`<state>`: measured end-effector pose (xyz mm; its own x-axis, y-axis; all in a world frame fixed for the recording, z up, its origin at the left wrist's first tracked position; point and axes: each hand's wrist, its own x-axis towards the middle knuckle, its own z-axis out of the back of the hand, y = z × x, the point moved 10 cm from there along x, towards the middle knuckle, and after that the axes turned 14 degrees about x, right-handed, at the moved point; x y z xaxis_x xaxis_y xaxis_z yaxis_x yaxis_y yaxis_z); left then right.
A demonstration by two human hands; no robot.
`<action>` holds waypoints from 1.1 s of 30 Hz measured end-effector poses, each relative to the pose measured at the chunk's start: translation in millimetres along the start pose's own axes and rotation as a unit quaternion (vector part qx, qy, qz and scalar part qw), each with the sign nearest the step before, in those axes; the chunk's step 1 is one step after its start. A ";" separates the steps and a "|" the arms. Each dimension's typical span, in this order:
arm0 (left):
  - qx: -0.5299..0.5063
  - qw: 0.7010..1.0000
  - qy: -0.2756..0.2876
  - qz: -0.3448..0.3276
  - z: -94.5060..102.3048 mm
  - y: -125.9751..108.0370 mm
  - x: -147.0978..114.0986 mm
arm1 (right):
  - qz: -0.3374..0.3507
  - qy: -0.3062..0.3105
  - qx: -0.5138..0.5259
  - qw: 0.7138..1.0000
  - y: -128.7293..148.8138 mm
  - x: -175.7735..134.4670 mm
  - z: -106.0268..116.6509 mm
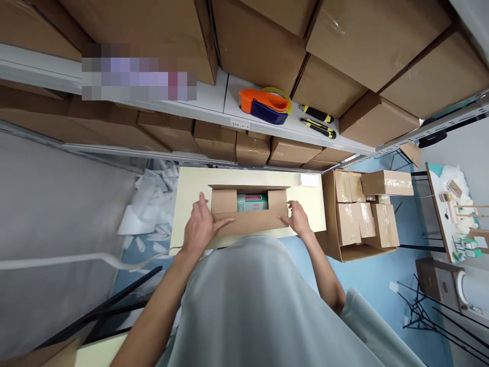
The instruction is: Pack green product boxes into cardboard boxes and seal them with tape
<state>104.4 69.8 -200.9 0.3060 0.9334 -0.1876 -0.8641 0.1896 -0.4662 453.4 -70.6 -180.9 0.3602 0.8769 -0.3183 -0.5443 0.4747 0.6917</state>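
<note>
A brown cardboard box (248, 223) lies on the pale yellow table in front of me. Its two short end flaps are folded inward and the long near flap lies over them, while the far flap stands at the back. Through the gap between the flaps, a green and white package (252, 202) with a pink stripe shows inside. My left hand (199, 223) is at the box's left end, thumb resting on the near flap, other fingers stretched out beside it. At the right end, my right hand (298, 218) grips the corner, with its thumb on the flap and curled fingers against the side.
A small white box (309, 180) lies at the table's (187, 178) back right. Right of it, a large carton (331, 224) holds several taped boxes. Above, a shelf (225, 97) bears cartons, an orange tape dispenser (263, 104) and two utility knives (318, 121). White scraps (153, 199) lie left.
</note>
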 end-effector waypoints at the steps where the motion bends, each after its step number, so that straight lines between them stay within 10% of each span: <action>1: 0.007 1.000 -0.029 0.000 3.7 -2.6 2.6 | -0.005 -0.022 -0.004 1.000 -4.2 4.5 -0.6; 12: 0.104 0.980 -0.056 -0.161 22.4 -55.9 0.8 | 0.153 0.013 0.048 0.987 26.6 14.8 -6.3; 26: 0.060 0.991 0.014 -0.121 4.3 -44.4 -7.2 | 0.116 0.000 0.049 0.992 4.7 3.0 -5.4; 33: -0.104 0.991 -0.043 0.067 -11.1 3.0 2.0 | 0.017 -0.052 0.188 0.981 -14.5 9.9 -16.1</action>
<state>106.8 68.9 -212.3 0.1513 0.9702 -0.1894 -0.7908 0.0039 -0.6121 452.7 -67.6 -204.6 0.4321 0.8703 -0.2363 -0.2459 0.3658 0.8976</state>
